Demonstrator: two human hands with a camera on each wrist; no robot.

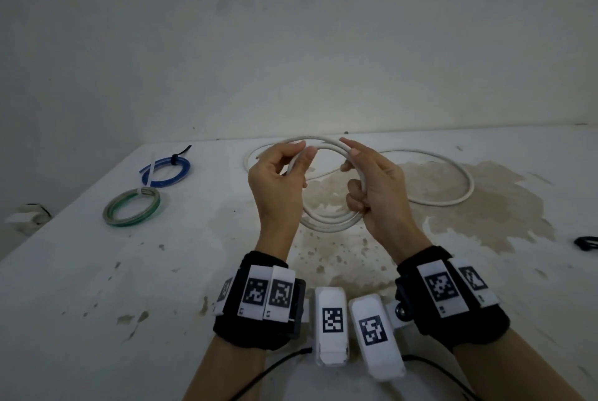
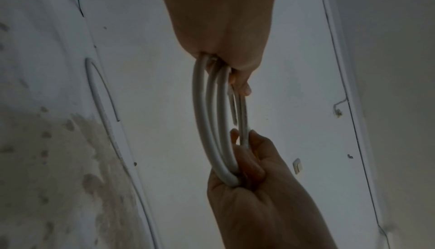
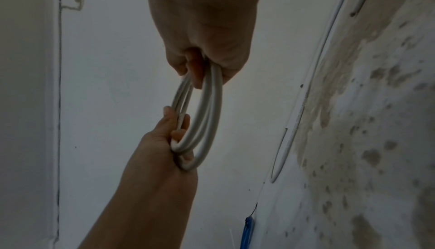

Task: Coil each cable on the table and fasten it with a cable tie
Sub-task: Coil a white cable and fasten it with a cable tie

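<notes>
A white cable (image 1: 330, 222) is partly wound into a coil of several loops that I hold upright above the table. My left hand (image 1: 304, 156) grips the coil's left side, fingers curled round the strands. My right hand (image 1: 351, 154) grips the right side, the lower fingers closed round the loops. The uncoiled rest of the cable (image 1: 453, 174) trails in a wide curve over the table to the right. In the left wrist view my left hand (image 2: 235, 74) and the coil (image 2: 212, 123) fill the middle. The right wrist view shows my right hand (image 3: 202, 70) round the same coil (image 3: 207, 115).
A blue coiled cable (image 1: 165, 171) and a green coiled cable (image 1: 131, 206), each bound with a tie, lie at the table's left. A black cable tie (image 1: 585, 242) lies near the right edge. The white table (image 1: 97, 287) is stained brown in the middle; a wall stands behind it.
</notes>
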